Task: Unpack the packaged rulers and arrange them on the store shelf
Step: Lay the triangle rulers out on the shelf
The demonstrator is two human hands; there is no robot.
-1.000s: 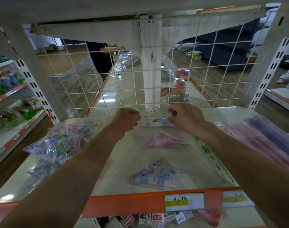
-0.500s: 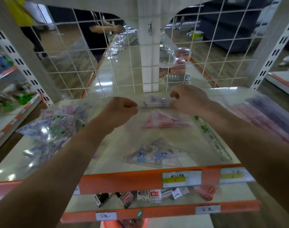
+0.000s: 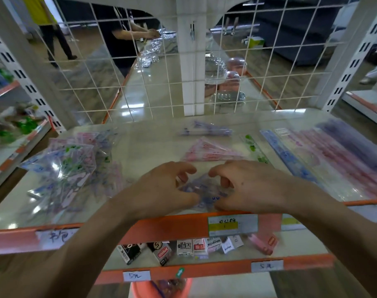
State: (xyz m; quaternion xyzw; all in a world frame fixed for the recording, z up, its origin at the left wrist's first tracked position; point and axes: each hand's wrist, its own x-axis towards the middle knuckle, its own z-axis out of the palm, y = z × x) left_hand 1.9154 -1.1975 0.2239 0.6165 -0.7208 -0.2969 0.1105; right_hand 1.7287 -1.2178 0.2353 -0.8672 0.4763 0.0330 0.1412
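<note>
On the glossy shelf (image 3: pixel 153 147), near its orange front edge, lies a blue-patterned triangle ruler stack (image 3: pixel 204 190). My left hand (image 3: pixel 168 188) and my right hand (image 3: pixel 245 186) both rest on it, fingers curled around its sides. Behind it lies a pink triangle ruler stack (image 3: pixel 211 151), and farther back a purple ruler stack (image 3: pixel 207 130). A green-patterned straight ruler (image 3: pixel 255 148) lies to the right of the pink stack. A heap of rulers in clear packaging (image 3: pixel 69 168) sits at the left.
Long straight rulers, blue, pink and purple (image 3: pixel 333 158), lie in rows at the right. A white wire grid (image 3: pixel 140 67) closes the shelf's back. A lower shelf holds small boxes (image 3: pixel 183 247). A pink basket (image 3: pixel 161 289) stands below. People stand beyond the grid.
Both hands have left the purple stack at the back of the shelf and come forward onto the blue stack near the front edge. The view has tilted downward.
</note>
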